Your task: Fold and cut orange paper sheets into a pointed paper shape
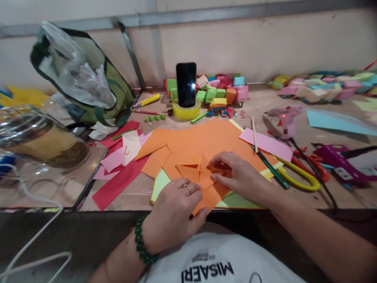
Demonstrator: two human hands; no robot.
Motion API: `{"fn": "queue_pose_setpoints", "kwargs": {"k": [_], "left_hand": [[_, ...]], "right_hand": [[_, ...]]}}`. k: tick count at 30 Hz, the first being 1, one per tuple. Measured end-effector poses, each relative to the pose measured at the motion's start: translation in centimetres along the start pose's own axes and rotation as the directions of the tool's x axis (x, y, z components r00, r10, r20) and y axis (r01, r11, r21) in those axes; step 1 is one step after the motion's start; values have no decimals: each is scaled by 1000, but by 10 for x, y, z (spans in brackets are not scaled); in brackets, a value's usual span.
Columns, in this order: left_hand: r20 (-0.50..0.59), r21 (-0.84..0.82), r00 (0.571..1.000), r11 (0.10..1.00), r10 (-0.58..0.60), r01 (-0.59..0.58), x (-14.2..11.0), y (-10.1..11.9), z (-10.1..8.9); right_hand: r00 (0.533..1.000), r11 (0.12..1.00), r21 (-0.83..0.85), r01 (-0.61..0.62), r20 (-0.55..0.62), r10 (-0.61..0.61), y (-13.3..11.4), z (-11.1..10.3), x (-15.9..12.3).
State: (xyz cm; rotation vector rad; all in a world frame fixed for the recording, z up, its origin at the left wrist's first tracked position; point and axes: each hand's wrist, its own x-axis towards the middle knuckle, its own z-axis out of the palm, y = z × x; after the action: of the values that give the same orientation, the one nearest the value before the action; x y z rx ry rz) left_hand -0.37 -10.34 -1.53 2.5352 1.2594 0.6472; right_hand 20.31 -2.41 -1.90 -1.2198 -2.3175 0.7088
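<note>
Overlapping sheets of orange paper [194, 137] spread across the bench in front of me. My left hand [176, 208], with a ring and a green bead bracelet, has its fingers curled and its thumb against the near edge of a folded piece of orange paper [210, 198]. From the right, my right hand [235, 173] pinches the same folded piece between thumb and fingers. The part inside each grip is partly hidden. Pale green paper [160, 184] sticks out beneath the orange sheets.
Left lie red paper strips [118, 184], a glass jar [53, 141] and a green bag [118, 94]. A phone [186, 84] leans upright in a yellow tape roll [187, 111] before folded paper blocks [212, 92]. Right are yellow-handled scissors [306, 182] and a pink glue gun [287, 120].
</note>
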Motion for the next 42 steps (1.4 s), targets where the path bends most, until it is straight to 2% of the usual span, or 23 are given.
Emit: {"fn": "queue_pose_setpoints", "kwargs": {"k": [7, 16, 27, 34, 39, 41, 42], "left_hand": [[77, 61, 997, 998, -15, 10, 4, 2, 6], [93, 84, 996, 996, -9, 1, 2, 1, 7], [99, 59, 995, 998, -4, -1, 6, 1, 6], [128, 66, 991, 997, -41, 33, 6, 5, 5], [156, 86, 986, 995, -60, 47, 11, 7, 1], [152, 91, 988, 996, -35, 21, 16, 9, 0], [153, 95, 988, 995, -21, 7, 18, 10, 0]], "right_hand": [[1000, 999, 40, 3, 17, -3, -2, -4, -4], [999, 995, 94, 36, 19, -38, 1, -7, -10], [997, 997, -75, 14, -79, -20, -2, 1, -9], [992, 992, -125, 30, -116, -44, 15, 3, -11], [978, 953, -279, 116, -137, -160, 15, 4, -14], [943, 890, -376, 257, -102, -316, 10, 3, -15], [908, 837, -411, 361, -51, -416, 8, 2, -15]]}}
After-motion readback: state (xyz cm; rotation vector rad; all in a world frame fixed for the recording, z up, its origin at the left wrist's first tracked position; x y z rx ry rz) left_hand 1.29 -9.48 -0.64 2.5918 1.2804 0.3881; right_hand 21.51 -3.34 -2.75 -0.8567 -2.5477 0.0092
